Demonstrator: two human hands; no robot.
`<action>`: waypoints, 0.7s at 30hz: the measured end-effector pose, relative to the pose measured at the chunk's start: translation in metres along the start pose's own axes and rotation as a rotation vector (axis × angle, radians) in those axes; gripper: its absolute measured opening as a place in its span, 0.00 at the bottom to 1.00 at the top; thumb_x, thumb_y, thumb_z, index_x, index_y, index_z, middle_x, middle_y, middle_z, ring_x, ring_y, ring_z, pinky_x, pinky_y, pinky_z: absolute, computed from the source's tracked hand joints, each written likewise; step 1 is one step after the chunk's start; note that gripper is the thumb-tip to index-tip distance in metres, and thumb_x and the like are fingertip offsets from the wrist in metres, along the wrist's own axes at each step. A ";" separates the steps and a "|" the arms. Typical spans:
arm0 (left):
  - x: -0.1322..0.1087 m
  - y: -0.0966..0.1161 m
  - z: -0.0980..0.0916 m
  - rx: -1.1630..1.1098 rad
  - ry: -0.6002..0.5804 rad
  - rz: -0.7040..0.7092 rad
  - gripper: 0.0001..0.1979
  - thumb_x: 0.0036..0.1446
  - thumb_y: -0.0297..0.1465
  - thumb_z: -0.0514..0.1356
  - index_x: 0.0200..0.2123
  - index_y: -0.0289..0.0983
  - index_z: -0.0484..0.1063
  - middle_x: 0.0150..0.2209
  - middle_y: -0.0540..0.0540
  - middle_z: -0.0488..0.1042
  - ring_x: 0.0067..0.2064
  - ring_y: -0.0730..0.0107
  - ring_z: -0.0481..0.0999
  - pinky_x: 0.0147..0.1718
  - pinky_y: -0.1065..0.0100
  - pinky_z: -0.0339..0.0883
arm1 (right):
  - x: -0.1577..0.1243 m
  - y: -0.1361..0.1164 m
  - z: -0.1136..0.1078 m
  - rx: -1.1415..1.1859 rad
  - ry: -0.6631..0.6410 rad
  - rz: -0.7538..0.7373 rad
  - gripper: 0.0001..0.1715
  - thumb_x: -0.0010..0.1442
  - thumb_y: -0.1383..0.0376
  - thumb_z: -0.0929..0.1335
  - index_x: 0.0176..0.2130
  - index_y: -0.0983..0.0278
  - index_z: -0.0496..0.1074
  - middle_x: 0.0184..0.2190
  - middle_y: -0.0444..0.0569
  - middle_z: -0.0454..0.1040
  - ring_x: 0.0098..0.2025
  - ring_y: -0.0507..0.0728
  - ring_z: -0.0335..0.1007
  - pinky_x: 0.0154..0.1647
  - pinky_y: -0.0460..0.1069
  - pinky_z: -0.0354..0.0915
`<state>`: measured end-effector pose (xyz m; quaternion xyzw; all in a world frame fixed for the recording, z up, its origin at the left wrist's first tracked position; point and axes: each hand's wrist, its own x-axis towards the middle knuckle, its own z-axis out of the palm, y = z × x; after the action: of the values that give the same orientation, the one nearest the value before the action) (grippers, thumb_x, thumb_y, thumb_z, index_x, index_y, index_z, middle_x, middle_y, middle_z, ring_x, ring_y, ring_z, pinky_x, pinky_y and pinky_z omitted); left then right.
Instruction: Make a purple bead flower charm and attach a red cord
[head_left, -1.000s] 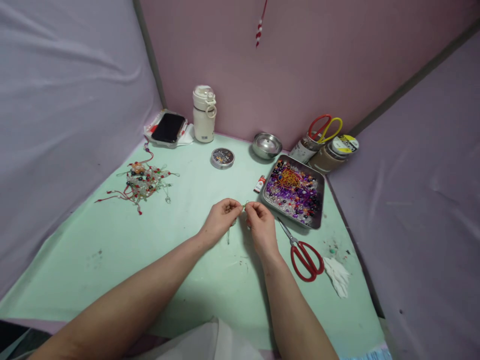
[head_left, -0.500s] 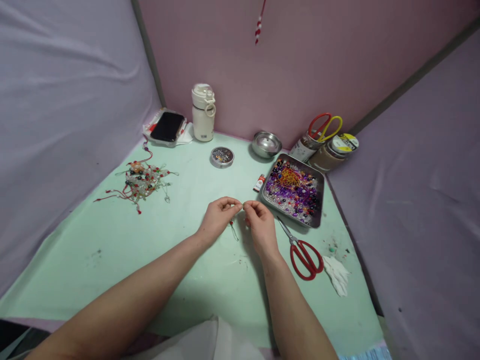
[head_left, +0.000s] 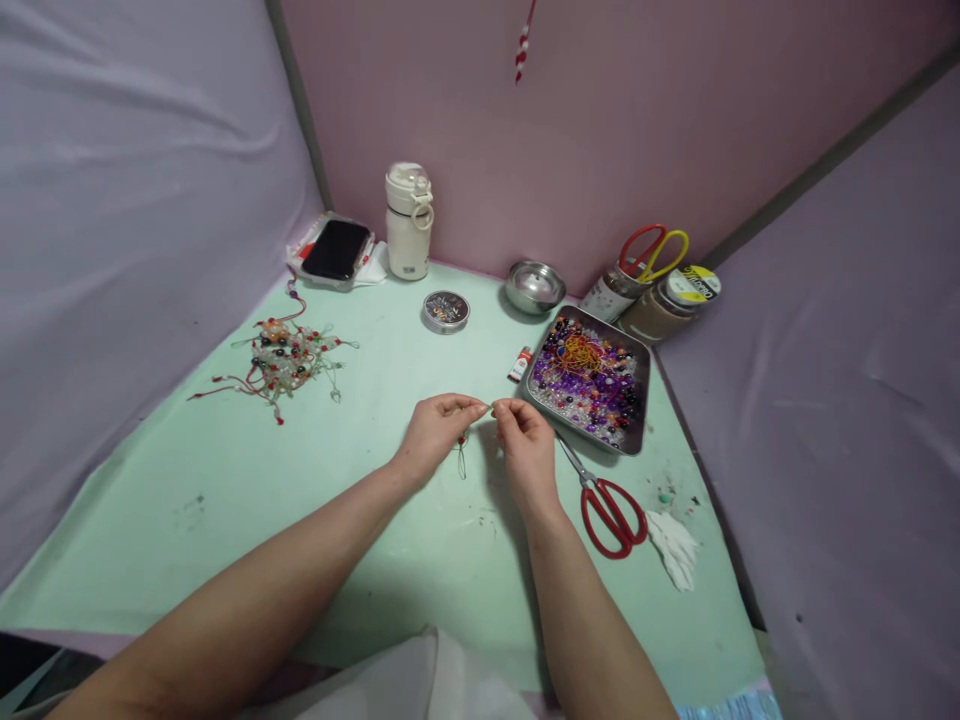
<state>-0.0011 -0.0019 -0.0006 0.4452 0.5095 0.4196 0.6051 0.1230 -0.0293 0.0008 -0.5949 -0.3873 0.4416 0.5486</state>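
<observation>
Red-handled scissors (head_left: 616, 518): lower right of centre, tips toward the tray, likely kept within quick reach.
Green strand (head_left: 490, 407): mid-frame, between my left hand (head_left: 433, 435) and right hand (head_left: 529, 455); fingers of both pinched narrow on it, probably for tension.
Thread loop (head_left: 462, 464): dangling below my left.
Tray (head_left: 637, 425): right of centre; purple, clear, dark beads, orange cord atop.
Bowl (head_left: 534, 304): behind, contents unclear.
Jar (head_left: 606, 303): upper right, red and yellow handles (head_left: 651, 266) up, presumably for grabbing.

Passage: 1 lane of green tabletop (head_left: 369, 400), between beaded heap (head_left: 289, 360) and the person's left hand (head_left: 435, 430). Obstructions near right hand (head_left: 529, 450): 1 bead tray (head_left: 643, 400), 1 red-handled scissors (head_left: 611, 515).
</observation>
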 end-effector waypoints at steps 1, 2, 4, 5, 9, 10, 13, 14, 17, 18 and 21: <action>0.000 -0.001 0.000 -0.004 0.000 -0.001 0.15 0.44 0.42 0.67 0.30 0.35 0.78 0.23 0.50 0.71 0.24 0.76 0.63 0.25 0.71 0.56 | 0.000 0.000 0.000 -0.008 0.007 -0.006 0.14 0.54 0.54 0.69 0.31 0.63 0.72 0.24 0.41 0.67 0.26 0.51 0.58 0.28 0.46 0.56; 0.000 -0.001 0.000 -0.005 -0.001 -0.003 0.16 0.44 0.42 0.67 0.30 0.35 0.78 0.22 0.50 0.71 0.24 0.76 0.63 0.24 0.71 0.56 | 0.000 -0.001 0.000 -0.015 0.011 -0.011 0.15 0.54 0.54 0.69 0.31 0.63 0.72 0.24 0.42 0.68 0.26 0.51 0.59 0.28 0.46 0.56; 0.000 -0.001 0.000 0.000 -0.001 -0.007 0.16 0.43 0.42 0.67 0.29 0.35 0.78 0.22 0.51 0.70 0.23 0.76 0.63 0.24 0.71 0.55 | 0.000 -0.001 0.000 -0.018 0.017 -0.018 0.15 0.54 0.53 0.69 0.30 0.63 0.72 0.24 0.42 0.68 0.27 0.51 0.59 0.28 0.46 0.56; 0.000 -0.001 0.000 0.003 -0.002 -0.011 0.17 0.43 0.43 0.67 0.29 0.34 0.77 0.22 0.51 0.70 0.23 0.76 0.62 0.24 0.71 0.55 | 0.000 -0.001 0.000 -0.016 0.020 -0.019 0.15 0.54 0.53 0.69 0.30 0.63 0.72 0.24 0.42 0.68 0.27 0.51 0.59 0.28 0.46 0.56; -0.001 -0.001 0.000 -0.018 -0.020 -0.016 0.17 0.44 0.43 0.67 0.31 0.35 0.77 0.22 0.51 0.69 0.23 0.76 0.62 0.24 0.71 0.54 | 0.001 -0.001 0.000 -0.013 0.034 -0.016 0.15 0.54 0.53 0.69 0.31 0.63 0.72 0.24 0.42 0.68 0.27 0.51 0.59 0.28 0.47 0.56; 0.000 -0.001 0.000 -0.026 -0.025 -0.012 0.17 0.45 0.43 0.66 0.31 0.35 0.77 0.23 0.51 0.69 0.23 0.76 0.62 0.24 0.71 0.54 | 0.001 -0.001 0.000 -0.016 0.040 -0.018 0.15 0.54 0.54 0.69 0.32 0.63 0.72 0.25 0.42 0.68 0.27 0.51 0.59 0.29 0.47 0.56; 0.000 -0.003 0.000 -0.024 -0.030 0.005 0.17 0.46 0.43 0.65 0.31 0.35 0.76 0.22 0.52 0.68 0.23 0.76 0.62 0.24 0.71 0.55 | 0.001 -0.002 -0.001 -0.020 0.057 -0.029 0.14 0.54 0.54 0.68 0.32 0.64 0.71 0.25 0.42 0.67 0.28 0.51 0.59 0.29 0.47 0.57; -0.001 -0.003 0.000 -0.015 -0.028 0.010 0.16 0.47 0.43 0.65 0.31 0.35 0.76 0.22 0.52 0.67 0.23 0.76 0.62 0.24 0.71 0.55 | 0.001 -0.002 0.000 -0.020 0.062 -0.030 0.14 0.54 0.54 0.68 0.32 0.64 0.71 0.25 0.42 0.67 0.28 0.51 0.59 0.30 0.47 0.57; -0.001 -0.002 0.000 0.006 -0.018 0.016 0.16 0.47 0.42 0.65 0.31 0.34 0.76 0.21 0.53 0.66 0.23 0.77 0.61 0.24 0.71 0.54 | 0.001 -0.001 0.000 -0.017 0.078 -0.028 0.14 0.54 0.54 0.68 0.32 0.63 0.70 0.25 0.42 0.67 0.28 0.51 0.59 0.30 0.47 0.57; -0.002 -0.002 0.001 0.009 -0.018 0.016 0.16 0.47 0.42 0.65 0.30 0.34 0.76 0.21 0.53 0.65 0.23 0.77 0.60 0.24 0.72 0.53 | 0.001 -0.001 0.001 -0.018 0.083 -0.029 0.14 0.54 0.54 0.68 0.32 0.63 0.70 0.25 0.42 0.67 0.28 0.51 0.59 0.30 0.47 0.57; -0.002 0.000 0.001 0.014 -0.015 0.010 0.16 0.47 0.42 0.66 0.30 0.35 0.76 0.20 0.54 0.64 0.22 0.78 0.59 0.23 0.72 0.52 | 0.002 0.001 0.000 -0.019 0.092 -0.042 0.15 0.53 0.54 0.68 0.32 0.63 0.70 0.26 0.42 0.67 0.30 0.52 0.60 0.31 0.47 0.57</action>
<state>-0.0003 -0.0041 -0.0003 0.4550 0.5059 0.4156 0.6036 0.1234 -0.0274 -0.0004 -0.6114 -0.3785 0.3985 0.5693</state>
